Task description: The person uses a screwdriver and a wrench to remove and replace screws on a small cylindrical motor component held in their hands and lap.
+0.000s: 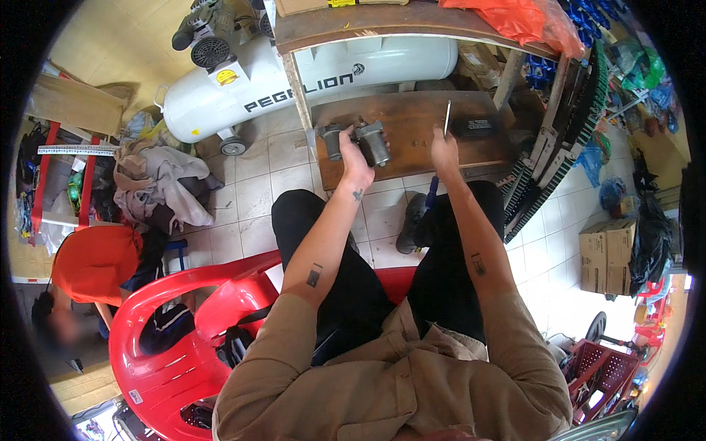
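Observation:
My left hand [356,160] is closed around a grey metal part [374,144] with two cylindrical bodies, which looks like a small motor. It is held over the left side of a low brown wooden bench [401,109]. In my right hand [444,153], closed and upright over the bench, is a thin, pale metal rod [448,116] pointing away from me. A dark blue handle [432,188] shows just below that hand; I cannot tell whether it belongs to the rod. A few tiny pieces [419,143] lie on the bench between my hands.
A black flat box [474,127] lies on the bench's right. Behind stands a white air compressor tank [309,84], under a wooden shelf [412,20]. Long, dark toothed strips [548,151] lean at right. A person in orange [97,264] bends at left, near a red plastic chair [184,345].

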A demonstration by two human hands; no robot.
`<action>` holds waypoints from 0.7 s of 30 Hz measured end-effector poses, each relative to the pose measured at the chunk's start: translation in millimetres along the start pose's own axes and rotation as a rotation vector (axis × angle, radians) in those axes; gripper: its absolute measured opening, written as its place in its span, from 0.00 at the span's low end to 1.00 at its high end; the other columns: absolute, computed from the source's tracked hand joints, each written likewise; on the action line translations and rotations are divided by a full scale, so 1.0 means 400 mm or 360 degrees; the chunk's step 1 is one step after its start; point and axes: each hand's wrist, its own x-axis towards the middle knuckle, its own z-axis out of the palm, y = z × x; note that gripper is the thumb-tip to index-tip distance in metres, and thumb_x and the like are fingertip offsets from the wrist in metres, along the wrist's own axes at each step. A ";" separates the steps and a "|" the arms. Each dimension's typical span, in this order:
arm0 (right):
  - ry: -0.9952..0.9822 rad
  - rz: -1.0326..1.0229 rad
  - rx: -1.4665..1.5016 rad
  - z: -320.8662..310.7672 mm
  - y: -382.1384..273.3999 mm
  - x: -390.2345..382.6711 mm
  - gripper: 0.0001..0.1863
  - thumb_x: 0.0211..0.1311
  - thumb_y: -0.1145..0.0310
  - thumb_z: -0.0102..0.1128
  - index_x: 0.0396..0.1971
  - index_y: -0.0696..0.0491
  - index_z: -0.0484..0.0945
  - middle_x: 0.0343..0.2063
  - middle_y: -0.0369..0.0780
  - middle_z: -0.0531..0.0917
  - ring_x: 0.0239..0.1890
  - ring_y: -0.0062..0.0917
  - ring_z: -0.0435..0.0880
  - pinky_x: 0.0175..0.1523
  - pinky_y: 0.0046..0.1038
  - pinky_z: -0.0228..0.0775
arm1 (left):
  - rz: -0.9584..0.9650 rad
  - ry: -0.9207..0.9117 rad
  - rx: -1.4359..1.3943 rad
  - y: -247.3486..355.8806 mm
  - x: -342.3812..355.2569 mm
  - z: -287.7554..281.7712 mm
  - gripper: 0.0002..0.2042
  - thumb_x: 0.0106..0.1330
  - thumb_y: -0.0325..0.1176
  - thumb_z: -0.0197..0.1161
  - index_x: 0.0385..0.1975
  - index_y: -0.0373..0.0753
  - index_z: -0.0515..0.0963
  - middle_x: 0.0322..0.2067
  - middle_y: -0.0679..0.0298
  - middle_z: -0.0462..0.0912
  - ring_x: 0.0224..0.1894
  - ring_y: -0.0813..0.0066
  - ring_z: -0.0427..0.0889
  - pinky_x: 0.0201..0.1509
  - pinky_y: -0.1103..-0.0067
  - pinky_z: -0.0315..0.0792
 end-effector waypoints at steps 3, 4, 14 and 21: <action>-0.0344 0.0462 0.0698 -0.067 -0.068 -0.032 0.20 0.66 0.51 0.49 0.41 0.56 0.71 0.26 0.38 0.73 0.23 0.31 0.70 0.33 0.32 0.66 | -0.0004 -0.0095 -0.0073 0.002 -0.006 0.008 0.22 0.67 0.49 0.39 0.45 0.37 0.73 0.36 0.52 0.81 0.36 0.57 0.81 0.41 0.63 0.76; -0.0439 0.0650 0.0975 -0.093 -0.099 -0.055 0.18 0.66 0.52 0.49 0.40 0.54 0.70 0.25 0.35 0.71 0.22 0.28 0.68 0.33 0.31 0.64 | 0.0002 -0.0111 -0.0085 0.005 -0.014 0.016 0.22 0.67 0.48 0.39 0.44 0.37 0.73 0.35 0.53 0.81 0.35 0.59 0.81 0.39 0.64 0.77; -0.0536 0.0688 0.1929 -0.171 -0.068 -0.153 0.23 0.76 0.56 0.39 0.49 0.64 0.69 0.38 0.43 0.77 0.37 0.29 0.77 0.42 0.28 0.70 | 0.0226 -0.0071 0.0388 0.007 0.015 0.003 0.38 0.58 0.39 0.73 0.63 0.35 0.57 0.49 0.59 0.76 0.48 0.68 0.78 0.48 0.68 0.75; -0.0660 0.1044 0.1701 -0.100 -0.047 -0.227 0.26 0.70 0.41 0.42 0.44 0.49 0.76 0.17 0.32 0.70 0.14 0.19 0.66 0.21 0.21 0.60 | -0.0074 0.0009 0.0333 -0.010 0.005 0.001 0.19 0.59 0.45 0.71 0.44 0.42 0.74 0.38 0.65 0.79 0.41 0.74 0.79 0.43 0.71 0.79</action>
